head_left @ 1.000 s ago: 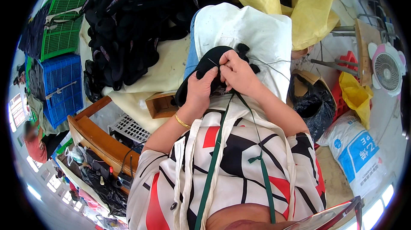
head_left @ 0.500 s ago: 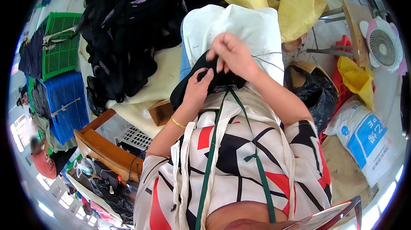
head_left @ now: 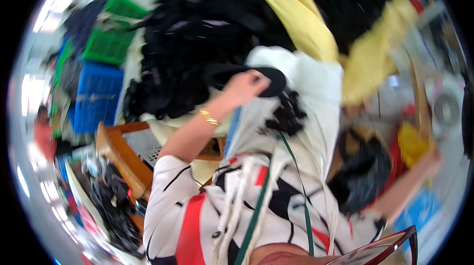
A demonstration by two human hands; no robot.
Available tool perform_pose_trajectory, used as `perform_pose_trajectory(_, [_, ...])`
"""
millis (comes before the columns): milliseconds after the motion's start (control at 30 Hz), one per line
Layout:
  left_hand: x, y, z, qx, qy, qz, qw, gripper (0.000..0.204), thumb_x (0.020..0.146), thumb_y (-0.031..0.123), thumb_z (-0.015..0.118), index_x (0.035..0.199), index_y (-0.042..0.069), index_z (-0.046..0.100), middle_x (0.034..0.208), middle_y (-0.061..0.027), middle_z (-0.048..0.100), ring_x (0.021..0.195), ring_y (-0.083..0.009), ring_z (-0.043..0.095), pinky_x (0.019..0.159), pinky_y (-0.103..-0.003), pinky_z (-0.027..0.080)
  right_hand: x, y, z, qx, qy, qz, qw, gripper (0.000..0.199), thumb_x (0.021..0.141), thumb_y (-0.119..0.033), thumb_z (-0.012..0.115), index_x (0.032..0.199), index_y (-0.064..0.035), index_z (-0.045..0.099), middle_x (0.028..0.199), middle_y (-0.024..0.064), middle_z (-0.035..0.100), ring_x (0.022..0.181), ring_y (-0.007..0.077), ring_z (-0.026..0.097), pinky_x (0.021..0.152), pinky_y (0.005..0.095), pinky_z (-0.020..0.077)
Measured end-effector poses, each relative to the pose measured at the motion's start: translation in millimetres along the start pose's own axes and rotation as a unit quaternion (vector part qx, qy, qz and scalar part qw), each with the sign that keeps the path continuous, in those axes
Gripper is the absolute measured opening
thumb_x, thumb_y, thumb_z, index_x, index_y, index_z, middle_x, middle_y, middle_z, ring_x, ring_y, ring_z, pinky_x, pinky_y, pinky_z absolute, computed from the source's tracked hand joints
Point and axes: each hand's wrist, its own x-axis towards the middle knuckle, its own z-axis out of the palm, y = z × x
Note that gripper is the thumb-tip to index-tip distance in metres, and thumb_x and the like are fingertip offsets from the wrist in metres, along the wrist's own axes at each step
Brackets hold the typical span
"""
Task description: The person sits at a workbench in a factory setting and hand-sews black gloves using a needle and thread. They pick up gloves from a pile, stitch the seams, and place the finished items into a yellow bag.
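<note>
My left hand (head_left: 247, 86) is closed round a soft black cloth piece (head_left: 274, 81) with a rounded, slipper-like end, held above my lap. A white cloth (head_left: 321, 87) covers my knees. On it, just below the held piece, lies a small heap of black scraps (head_left: 290, 117). My right arm reaches far out to the right. Its hand (head_left: 430, 160) is beside a yellow bag (head_left: 412, 149), and its fingers are smeared by motion.
A big pile of black pieces (head_left: 197, 43) lies ahead on the left. Yellow sheeting (head_left: 301, 3) borders more black pieces (head_left: 340, 8). Green (head_left: 111, 33) and blue crates (head_left: 98, 97) stand left, near a wooden frame (head_left: 116, 154). A black-lined box (head_left: 363, 171) and fan (head_left: 446, 109) are right.
My right hand has left the black piece and swung far right. My left hand keeps the piece, now farther from my body. The whole view has shifted and blurred.
</note>
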Motion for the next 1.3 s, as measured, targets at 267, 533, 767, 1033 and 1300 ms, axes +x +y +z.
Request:
perform_pose_trajectory(267, [20, 38, 43, 0.118, -0.077, 0.189, 0.972, 0.043, 0.081, 0.038, 0.069, 0.109, 0.006, 0.067, 0.094, -0.0173, 0.068, 0.092, -0.0358, 0.065, 0.075, -0.045, 0.050, -160, -259, -140, 0.885, -0.267, 0.099, 0.368, 0.039, 0.093, -0.016, 0.060, 0.127, -0.0015, 0.049, 0.100, 0.0072, 0.059, 0.082, 0.0142, 0.058, 0.069, 0.0283, 0.0512])
perform_pose_trajectory(533, [23, 49, 19, 0.230, -0.086, 0.287, 0.926, 0.035, 0.076, 0.037, 0.072, 0.098, 0.009, 0.069, 0.083, -0.0125, 0.070, 0.082, -0.0337, 0.067, 0.075, -0.044, 0.051, -248, -312, -247, 0.750, -0.589, -0.165, 0.251, 0.015, 0.095, -0.020, 0.065, 0.088, -0.0077, 0.061, 0.072, -0.0020, 0.058, 0.060, 0.0079, 0.053, 0.054, 0.0228, 0.0455])
perform_pose_trajectory(767, [30, 37, 44, 0.297, -0.295, 0.337, 0.843, 0.042, 0.075, 0.041, 0.072, 0.103, 0.009, 0.072, 0.102, -0.0127, 0.070, 0.101, -0.0326, 0.064, 0.082, -0.045, 0.050, -212, -287, -221, 0.848, -0.282, -0.101, 0.437, 0.020, 0.095, -0.014, 0.063, 0.077, -0.0077, 0.056, 0.063, -0.0038, 0.049, 0.054, 0.0041, 0.042, 0.050, 0.0194, 0.0336])
perform_pose_trajectory(1033, [29, 6, 80, 0.253, -0.316, 0.329, 0.853, 0.048, 0.072, 0.042, 0.076, 0.104, 0.007, 0.072, 0.106, -0.0134, 0.069, 0.102, -0.0333, 0.062, 0.086, -0.044, 0.049, -216, -281, -180, 0.827, -0.181, -0.027, 0.531, 0.031, 0.097, -0.020, 0.062, 0.071, -0.0097, 0.048, 0.061, -0.0055, 0.041, 0.052, 0.0028, 0.034, 0.049, 0.0200, 0.0263])
perform_pose_trajectory(1300, [-35, 19, 58, 0.278, -0.035, 0.378, 0.882, 0.044, 0.077, 0.044, 0.072, 0.100, 0.007, 0.065, 0.087, -0.0095, 0.065, 0.091, -0.0308, 0.064, 0.076, -0.043, 0.050, -225, -283, -178, 0.813, -0.183, 0.001, 0.553, 0.031, 0.097, -0.023, 0.063, 0.073, -0.0074, 0.051, 0.065, -0.0041, 0.046, 0.052, 0.0034, 0.037, 0.048, 0.0205, 0.0306])
